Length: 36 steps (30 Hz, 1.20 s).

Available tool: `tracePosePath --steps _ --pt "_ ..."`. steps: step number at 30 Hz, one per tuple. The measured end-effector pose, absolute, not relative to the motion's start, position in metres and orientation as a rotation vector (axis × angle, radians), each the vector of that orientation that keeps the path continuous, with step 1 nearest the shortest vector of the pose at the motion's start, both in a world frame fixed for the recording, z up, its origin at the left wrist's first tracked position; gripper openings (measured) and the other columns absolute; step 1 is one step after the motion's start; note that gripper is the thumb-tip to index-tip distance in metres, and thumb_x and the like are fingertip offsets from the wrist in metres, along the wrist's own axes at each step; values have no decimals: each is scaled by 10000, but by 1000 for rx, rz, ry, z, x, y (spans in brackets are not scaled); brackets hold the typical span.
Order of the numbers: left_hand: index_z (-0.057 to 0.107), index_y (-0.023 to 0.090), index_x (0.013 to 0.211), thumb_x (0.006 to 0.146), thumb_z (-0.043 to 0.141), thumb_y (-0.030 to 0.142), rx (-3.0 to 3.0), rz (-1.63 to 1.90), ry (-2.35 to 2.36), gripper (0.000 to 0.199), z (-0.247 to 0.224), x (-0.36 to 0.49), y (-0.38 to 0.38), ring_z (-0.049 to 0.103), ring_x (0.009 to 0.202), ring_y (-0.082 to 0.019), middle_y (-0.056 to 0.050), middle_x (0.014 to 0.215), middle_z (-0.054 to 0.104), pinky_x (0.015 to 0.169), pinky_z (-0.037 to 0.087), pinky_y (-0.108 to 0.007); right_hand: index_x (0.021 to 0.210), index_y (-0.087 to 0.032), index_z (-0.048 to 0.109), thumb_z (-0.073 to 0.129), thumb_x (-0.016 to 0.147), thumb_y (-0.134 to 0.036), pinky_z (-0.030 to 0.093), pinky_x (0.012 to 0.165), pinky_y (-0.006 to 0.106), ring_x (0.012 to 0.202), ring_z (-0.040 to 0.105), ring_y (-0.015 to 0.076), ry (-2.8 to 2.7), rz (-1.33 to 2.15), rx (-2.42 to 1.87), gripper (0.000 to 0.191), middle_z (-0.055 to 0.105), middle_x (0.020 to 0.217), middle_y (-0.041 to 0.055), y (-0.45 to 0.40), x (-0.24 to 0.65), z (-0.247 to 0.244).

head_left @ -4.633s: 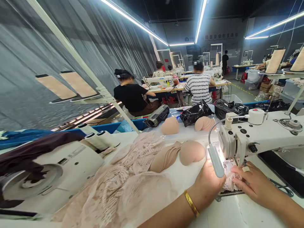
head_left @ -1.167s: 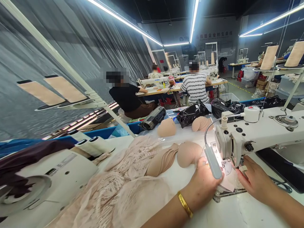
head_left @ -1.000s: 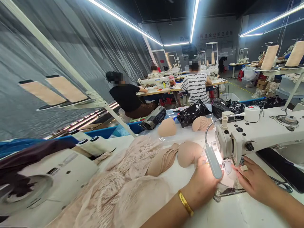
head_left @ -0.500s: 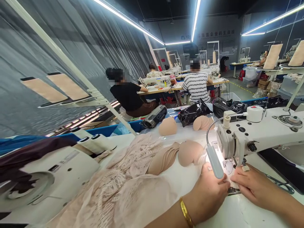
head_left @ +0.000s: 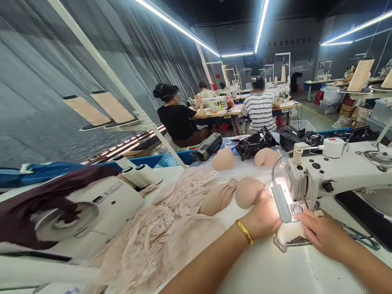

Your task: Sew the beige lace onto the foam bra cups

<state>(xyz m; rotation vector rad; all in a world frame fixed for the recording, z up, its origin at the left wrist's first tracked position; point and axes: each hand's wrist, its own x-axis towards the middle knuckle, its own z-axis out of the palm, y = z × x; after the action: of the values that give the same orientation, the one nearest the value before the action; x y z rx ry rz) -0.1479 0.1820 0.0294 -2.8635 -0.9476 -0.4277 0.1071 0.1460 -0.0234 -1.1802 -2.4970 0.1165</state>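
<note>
A white sewing machine [head_left: 346, 167] stands at the right, its small grey lamp [head_left: 281, 204] glowing over the needle area. My left hand [head_left: 265, 214], a gold bangle at the wrist, is closed just left of the lamp, close to a beige moulded cup [head_left: 248, 192]. Its fingertips are partly hidden, and what they grip cannot be made out. My right hand [head_left: 323, 232] lies with fingers stretched toward the lit metal plate [head_left: 296, 209] under the machine head, a pale wrap round one finger. Nothing shows clearly in it.
Pale lace fabric [head_left: 159, 228] and stacked beige cups [head_left: 219, 198] spread left of my hands. Scissors [head_left: 358, 234] and a black phone [head_left: 364, 216] lie at right. Black plastic bags [head_left: 255, 143] and a speaker-like box [head_left: 208, 147] sit behind. Two people work at benches ahead.
My left hand has moved left and away from the needle area, apart from my right hand. My right hand stays by the plate. The view has turned slightly left.
</note>
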Motion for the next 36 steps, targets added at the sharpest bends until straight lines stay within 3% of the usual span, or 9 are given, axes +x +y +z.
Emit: tracePosePath --steps 6,9,12,17,21,23,27,33,36 --pt "655 173 863 970 565 90 -2772 -308 -1095 163 23 -134 153 651 878 -256 -69 861 695 926 444 -467 1110 -237 675 389 1061 -181 518 644 374 718 649 244 -2509 131 -1090 295 719 919 64 147 111 -17" --pt "674 161 1034 984 633 202 -2783 -259 -1117 77 18 -142 95 676 952 -262 -96 1083 734 956 482 -499 1213 -255 674 413 1064 -204 551 677 392 792 687 257 -2469 132 -1053 305 744 1047 81 148 119 -29" --pt "627 206 1326 971 712 353 -2722 -356 -1307 393 15 -173 39 653 1228 -305 -117 1423 664 1058 483 -523 1266 -281 675 437 1067 -251 567 710 414 871 706 278 -2449 136 -1035 312 747 1109 88 153 130 -52" --pt "480 197 1532 965 666 244 -2240 -489 -1849 599 -1 -228 -9 599 1363 -406 -215 1551 562 1045 537 -600 1268 -295 713 531 1041 -349 578 804 451 991 726 320 -2379 95 -957 295 760 1165 109 165 140 -79" --pt "650 213 1276 925 788 494 -2559 -603 -1538 470 -32 -224 -12 656 1309 -367 -140 1334 735 1116 532 -542 1216 -315 717 591 1025 -312 583 818 423 957 720 285 -2440 95 -802 229 755 1056 58 155 135 -59" --pt "685 235 925 927 818 456 -2825 -682 -1309 258 -38 -214 -10 738 1132 -242 -32 1065 804 1121 532 -396 1252 -313 691 578 1036 -262 587 827 409 974 705 270 -2481 129 -735 249 746 1072 56 141 128 -40" --pt "547 202 638 955 791 348 -2880 -823 -1456 426 -11 -212 -4 705 806 -156 12 768 721 942 570 -334 1298 -301 644 511 1079 -205 583 894 435 1050 669 269 -2436 269 -729 273 715 1160 85 114 110 -9" --pt "678 219 1034 994 616 200 -2469 -1014 -1780 77 22 -223 12 685 969 -263 -78 1074 722 831 608 -436 1342 -283 638 523 1105 -369 589 897 474 1084 663 288 -2396 614 -921 277 712 1198 101 107 71 20" --pt "617 249 1329 964 680 204 -2446 -1068 -1729 373 17 -221 19 668 1177 -298 -105 1290 689 974 613 -499 1281 -232 652 598 1053 -356 578 860 464 1018 660 287 -2379 694 -967 265 717 1113 94 109 43 24"
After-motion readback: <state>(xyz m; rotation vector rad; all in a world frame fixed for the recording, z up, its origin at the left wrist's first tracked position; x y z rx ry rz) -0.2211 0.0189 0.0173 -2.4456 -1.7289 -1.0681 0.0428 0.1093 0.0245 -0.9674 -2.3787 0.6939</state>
